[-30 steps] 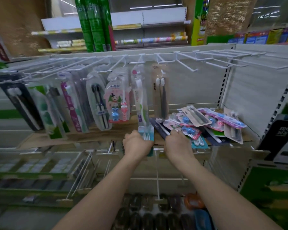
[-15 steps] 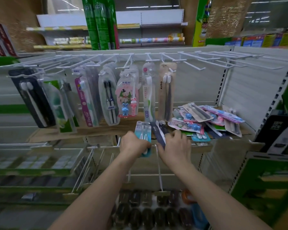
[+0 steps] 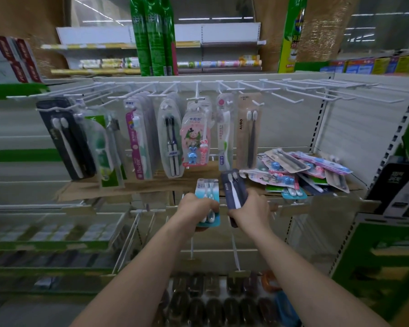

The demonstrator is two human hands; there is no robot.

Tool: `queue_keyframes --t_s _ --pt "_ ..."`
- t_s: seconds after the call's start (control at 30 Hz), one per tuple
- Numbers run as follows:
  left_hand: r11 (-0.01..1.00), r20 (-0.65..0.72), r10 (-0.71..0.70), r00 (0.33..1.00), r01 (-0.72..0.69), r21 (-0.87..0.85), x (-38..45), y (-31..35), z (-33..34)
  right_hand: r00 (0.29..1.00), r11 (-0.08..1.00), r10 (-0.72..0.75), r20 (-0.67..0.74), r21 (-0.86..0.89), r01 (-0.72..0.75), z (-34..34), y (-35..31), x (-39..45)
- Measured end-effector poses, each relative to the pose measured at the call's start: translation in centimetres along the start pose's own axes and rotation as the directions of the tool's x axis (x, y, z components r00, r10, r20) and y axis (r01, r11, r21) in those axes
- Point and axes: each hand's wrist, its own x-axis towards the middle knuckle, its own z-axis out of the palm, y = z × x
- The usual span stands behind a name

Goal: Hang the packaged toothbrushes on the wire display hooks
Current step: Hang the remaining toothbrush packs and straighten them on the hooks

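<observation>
The left hand grips a light-blue carded toothbrush pack; the right hand grips a dark navy one. Both packs stand upright below the white wire hooks, hang-holes topmost, probably for threading on.

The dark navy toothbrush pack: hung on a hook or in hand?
In hand: the right hand grips the dark navy toothbrush pack below the wire hooks.
</observation>
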Motion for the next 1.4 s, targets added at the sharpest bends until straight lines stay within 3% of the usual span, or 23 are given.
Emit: queue_keyframes --t_s 0.27,0.5,0.67,0.97,1.4 --pt "1.000 0.002 0.020 1.000 -0.020 -0.003 -0.6 -1.7 -3.1 0.956 0.941 0.223 0.192 0.212 -0.263 1.3 -2.4 -2.8" --pt "0.998 0.005 0.041 0.999 -0.041 -0.052 -0.7 -3.1 -5.0 0.922 0.807 0.315 0.226 0.447 -0.386 2.7 -2.8 -5.9" --pt "0.987 -0.006 0.036 0.999 -0.036 -0.158 -0.6 -4.6 -5.2 0.928 0.767 0.311 0.207 0.522 -0.374 3.7 -2.3 -8.4" --pt "0.969 -0.005 0.063 0.998 -0.062 -0.239 -2.1 -5.4 -5.4 0.948 0.813 0.239 0.212 0.490 -0.314 3.2 -1.9 -10.2" --pt "0.965 -0.245 0.093 0.965 -0.148 -0.217 -5.9 -5.6 -10.0 0.959 0.840 -0.018 0.282 0.525 -0.138 3.7 -5.5 -11.2"
